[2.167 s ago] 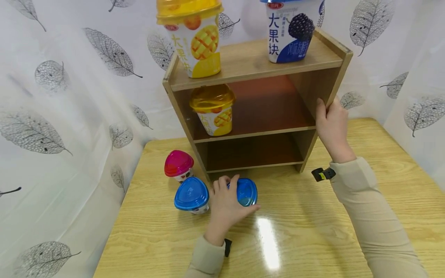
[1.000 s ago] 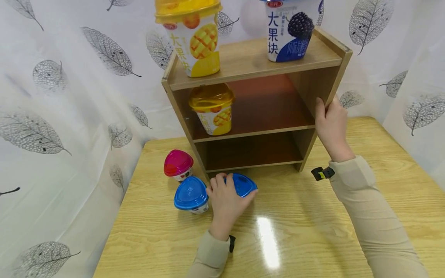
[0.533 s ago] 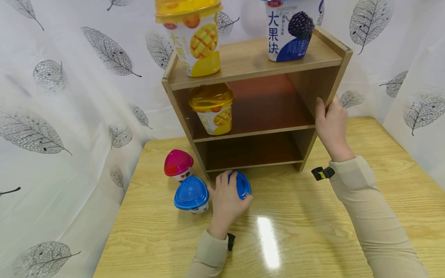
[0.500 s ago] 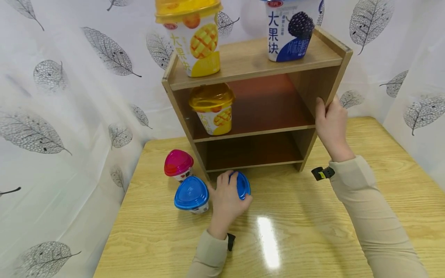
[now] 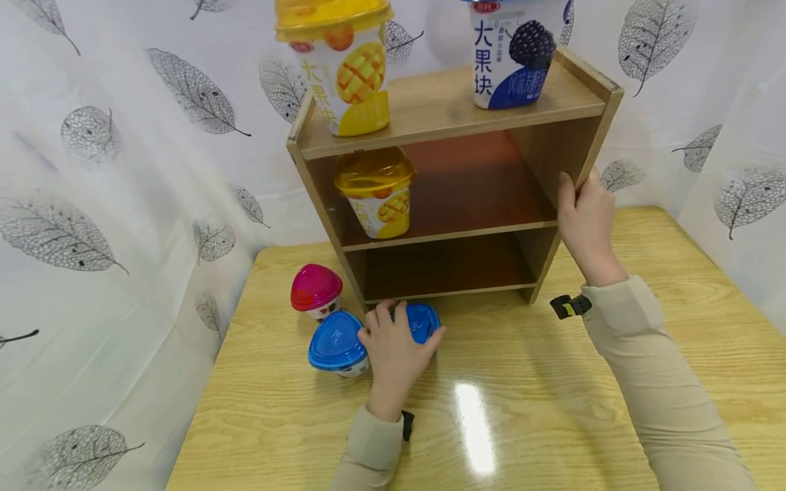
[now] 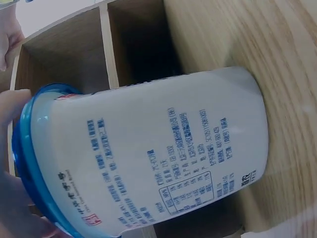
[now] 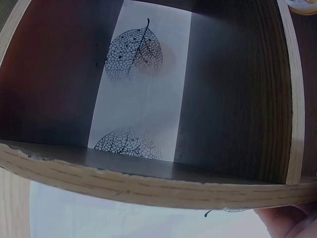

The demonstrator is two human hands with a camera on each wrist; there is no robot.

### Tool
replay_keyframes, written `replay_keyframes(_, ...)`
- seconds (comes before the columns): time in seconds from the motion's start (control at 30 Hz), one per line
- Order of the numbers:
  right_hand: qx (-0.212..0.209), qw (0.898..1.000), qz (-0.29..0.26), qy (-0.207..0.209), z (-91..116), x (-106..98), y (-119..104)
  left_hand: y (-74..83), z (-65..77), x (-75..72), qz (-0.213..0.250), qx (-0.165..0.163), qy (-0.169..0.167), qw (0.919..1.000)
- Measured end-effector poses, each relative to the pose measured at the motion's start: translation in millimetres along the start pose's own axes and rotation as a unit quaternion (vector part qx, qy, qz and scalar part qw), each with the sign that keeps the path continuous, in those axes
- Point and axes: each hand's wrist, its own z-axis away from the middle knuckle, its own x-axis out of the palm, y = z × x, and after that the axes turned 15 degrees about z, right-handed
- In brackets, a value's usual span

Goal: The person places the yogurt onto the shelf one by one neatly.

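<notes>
My left hand (image 5: 393,351) grips a blue-lidded yogurt cup (image 5: 422,322) by the lid, fingers on the far side and thumb on the near right. In the left wrist view, the cup's white wall (image 6: 148,148) with small blue print fills the middle, and it appears to stand on the table. The hand hides part of the lid in the head view. At the right, my right hand (image 5: 587,228) grips the side panel of a small wooden shelf (image 5: 469,117), thumb on its front edge. The right wrist view shows the shelf's compartments, with only a bit of that hand at the lower corner.
Left of my left hand stand another blue-lidded cup (image 5: 338,344) and a pink-lidded cup (image 5: 316,290). A mango cup (image 5: 353,75) and a blackberry cup (image 5: 512,58) are on the shelf top. Another mango cup (image 5: 376,194) sits on the middle level, at its left.
The cup under my left hand has shifted slightly back and left, and its lid has turned. My left fingers have changed position around the lid. The right hand stays on the shelf.
</notes>
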Motion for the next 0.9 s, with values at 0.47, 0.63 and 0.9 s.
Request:
replay_keyframes(0.47,0.0,1.0,-0.003,-0.004,0.3,-0.6,0.8,-3.7,-3.3,-1.5,0.043,0.033,-0.048,0.9974)
replay_keyframes(0.63,0.004,1.0,-0.003,-0.01,0.0,-1.5,0.2,-3.7,-5.8,-1.6,0.063,0.071,-0.058,0.9938)
replay_keyframes(0.9,0.003,1.0,0.003,-0.016,0.0,-1.5,-1.3,-0.8,-3.4,-0.5,0.05,0.043,-0.027,0.9974)
